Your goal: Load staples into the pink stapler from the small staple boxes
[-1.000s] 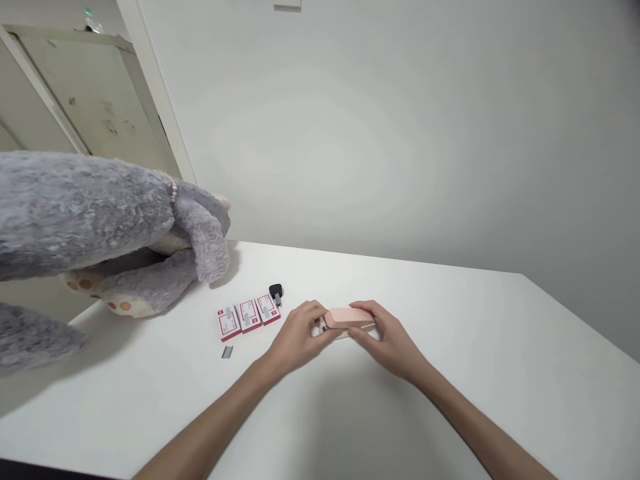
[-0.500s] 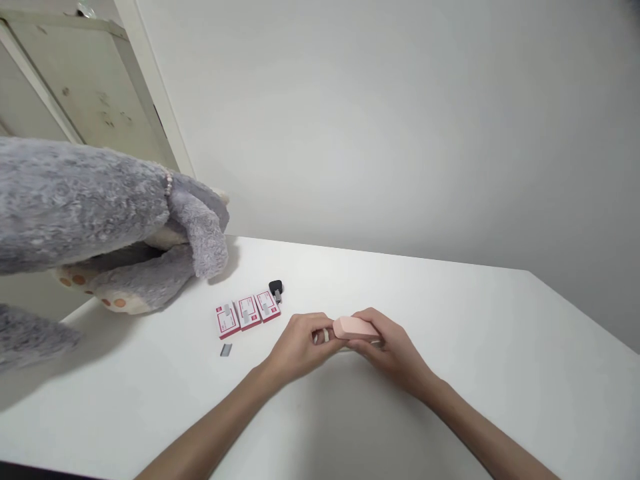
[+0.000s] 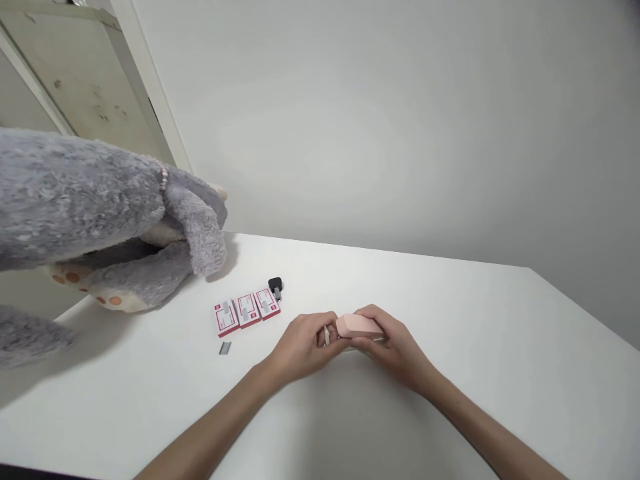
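Observation:
A pink stapler, a smooth block with a pale underside, is held just above the table between my two hands. My right hand wraps round its right part, thumb on the near side and fingers on the far side. At its left end my left hand is closed, with thumb and forefinger pinched against the stapler. Something small and cream-coloured shows in the gap between the left fingers; I cannot make out what it is. Much of the stapler's underside is hidden by the hands.
Three red-and-white small boxes stand in a row, each with a grey staple strip on top. Another grey strip lies nearer me. Behind them is a black-and-metal item. A large grey plush toy occupies the white table's left side.
The pink stapler has tilted slightly, showing more of its left end face. Both hands keep nearly the same place, and the whole view has shifted a little.

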Action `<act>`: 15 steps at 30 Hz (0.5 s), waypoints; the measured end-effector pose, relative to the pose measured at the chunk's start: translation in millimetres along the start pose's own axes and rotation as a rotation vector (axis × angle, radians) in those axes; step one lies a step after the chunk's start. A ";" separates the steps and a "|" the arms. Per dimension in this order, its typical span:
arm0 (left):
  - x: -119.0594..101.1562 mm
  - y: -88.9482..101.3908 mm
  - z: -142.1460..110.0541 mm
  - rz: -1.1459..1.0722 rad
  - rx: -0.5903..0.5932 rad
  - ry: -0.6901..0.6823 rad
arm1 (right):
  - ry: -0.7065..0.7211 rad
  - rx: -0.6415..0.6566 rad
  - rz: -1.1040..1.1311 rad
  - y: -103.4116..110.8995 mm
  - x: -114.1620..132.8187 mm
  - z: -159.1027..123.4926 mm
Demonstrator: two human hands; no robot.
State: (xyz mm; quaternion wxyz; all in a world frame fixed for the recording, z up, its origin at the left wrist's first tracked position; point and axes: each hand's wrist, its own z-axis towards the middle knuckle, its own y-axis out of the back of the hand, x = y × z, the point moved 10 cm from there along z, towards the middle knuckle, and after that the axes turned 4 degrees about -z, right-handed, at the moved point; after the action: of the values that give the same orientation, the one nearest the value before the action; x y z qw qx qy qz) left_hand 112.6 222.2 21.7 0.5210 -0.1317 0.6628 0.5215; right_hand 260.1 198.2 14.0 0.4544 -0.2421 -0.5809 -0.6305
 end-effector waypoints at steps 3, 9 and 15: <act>1.8 -0.8 0.0 -0.010 0.009 0.021 | -0.029 -0.008 0.027 1.6 -1.6 -0.2; -1.2 0.6 -0.6 -0.016 -0.004 0.025 | -0.070 0.003 0.122 1.2 -1.6 -1.5; -2.6 -0.5 0.0 0.040 -0.010 0.008 | -0.155 0.013 0.270 -1.7 -10.5 -5.4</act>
State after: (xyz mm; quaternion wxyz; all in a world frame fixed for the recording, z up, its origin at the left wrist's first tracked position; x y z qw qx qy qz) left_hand 114.1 220.9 23.6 0.5072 -0.1227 0.6648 0.5345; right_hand 264.8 196.0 3.2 0.4905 -0.3630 -0.5802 -0.5395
